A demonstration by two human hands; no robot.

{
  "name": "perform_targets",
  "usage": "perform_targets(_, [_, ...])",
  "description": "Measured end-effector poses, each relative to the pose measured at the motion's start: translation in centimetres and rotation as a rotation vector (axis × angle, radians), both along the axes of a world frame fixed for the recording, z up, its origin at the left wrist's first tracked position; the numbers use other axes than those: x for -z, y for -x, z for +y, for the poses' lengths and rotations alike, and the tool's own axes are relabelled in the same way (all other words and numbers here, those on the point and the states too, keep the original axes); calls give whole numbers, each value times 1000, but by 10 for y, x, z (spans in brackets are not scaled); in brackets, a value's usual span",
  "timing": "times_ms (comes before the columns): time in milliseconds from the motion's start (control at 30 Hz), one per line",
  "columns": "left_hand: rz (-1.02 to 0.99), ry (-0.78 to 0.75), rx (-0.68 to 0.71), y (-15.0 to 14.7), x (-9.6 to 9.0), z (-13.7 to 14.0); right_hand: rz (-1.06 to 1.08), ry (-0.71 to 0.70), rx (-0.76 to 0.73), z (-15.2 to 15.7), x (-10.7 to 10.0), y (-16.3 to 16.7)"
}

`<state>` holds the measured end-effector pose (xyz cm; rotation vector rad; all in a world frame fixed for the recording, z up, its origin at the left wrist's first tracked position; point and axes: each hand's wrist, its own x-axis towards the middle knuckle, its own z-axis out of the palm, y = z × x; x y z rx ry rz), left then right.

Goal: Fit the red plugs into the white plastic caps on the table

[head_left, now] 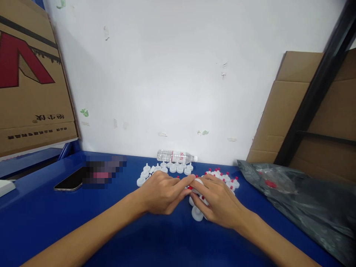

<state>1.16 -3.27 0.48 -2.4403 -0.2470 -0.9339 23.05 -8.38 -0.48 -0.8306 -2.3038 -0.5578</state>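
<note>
My left hand [167, 191] and my right hand [218, 200] meet over the blue table. Between them is a white nozzle cap [198, 181], gripped in my right hand. The fingers of my left hand pinch at a small red tip [190, 188] on its end, partly hidden by the fingertips. Behind my left hand stand several white nozzle caps [172, 168] with bare spouts. Around and behind my right hand are several white caps with red tips [226, 177]. A white cap [197, 214] lies just below my right fingers.
A clear plastic bottle [176, 156] lies against the white wall. At left are a phone [71, 180] and a printed cardboard box [33, 81]. A dark plastic bag [308, 204] covers the table's right side, with a small clear bag [278, 181] holding red pieces on it.
</note>
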Motion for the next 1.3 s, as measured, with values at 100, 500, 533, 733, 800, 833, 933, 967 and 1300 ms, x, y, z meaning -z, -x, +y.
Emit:
perform_targets(100, [-28, 0, -9, 0, 1, 0, 4, -26, 14, 0, 1, 0])
perform_targets(500, [-87, -48, -30, -4, 3, 0, -5, 26, 64, 0, 3, -2])
perform_targets(533, [-70, -48, -39, -4, 4, 1, -2, 46, 65, -1, 3, -2])
perform_targets(733, [-36, -70, -37, -3, 6, 3, 14, 50, 58, -4, 3, 0])
perform_targets(800, [-42, -66, -45, -4, 6, 3, 10, 37, 60, -3, 3, 1])
perform_targets(833, [-36, -62, -50, -4, 7, 2, 10, 31, 58, -2, 3, 0])
perform_targets(933, [-2, -44, -69, -4, 5, 1, 29, 17, 39, -1, 3, 0])
perform_targets(967, [4, -39, -70, -4, 5, 1, 39, 19, 33, 0, 2, 1])
perform_targets(1300, [-50, -7, -19, -2, -2, -1, 84, 63, 59, 0, 1, 2])
